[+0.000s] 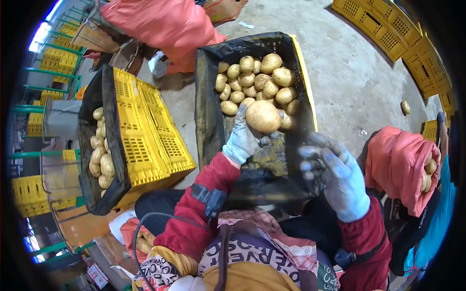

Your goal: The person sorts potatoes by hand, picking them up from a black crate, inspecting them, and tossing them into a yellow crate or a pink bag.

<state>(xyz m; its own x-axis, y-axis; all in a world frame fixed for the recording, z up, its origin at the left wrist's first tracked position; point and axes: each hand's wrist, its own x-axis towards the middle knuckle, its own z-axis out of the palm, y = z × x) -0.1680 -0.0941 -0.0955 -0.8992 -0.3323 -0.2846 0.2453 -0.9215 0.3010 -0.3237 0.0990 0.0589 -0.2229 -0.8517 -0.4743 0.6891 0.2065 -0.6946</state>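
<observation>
My left hand (241, 139), in a pale work glove, grips a large potato (263, 117) from its left side, above a yellow crate with a dark liner (208, 111). Behind the held potato lies a heap of smaller potatoes (259, 80) at the far end of this crate. My right hand (340, 177), gloved in light blue with greyish fingertips, hovers over the crate's right edge. Its fingers are apart and slightly bent, with nothing between them, and they are a little blurred.
At left, a lined yellow crate (145, 131) stands tilted, with potatoes (102, 160) inside. A pink sack (165, 29) stands behind; another pink sack (400, 165) with potatoes is at right, near a person in blue (434, 228). Yellow crates (383, 29) line the back right. One potato (405, 107) lies on the floor.
</observation>
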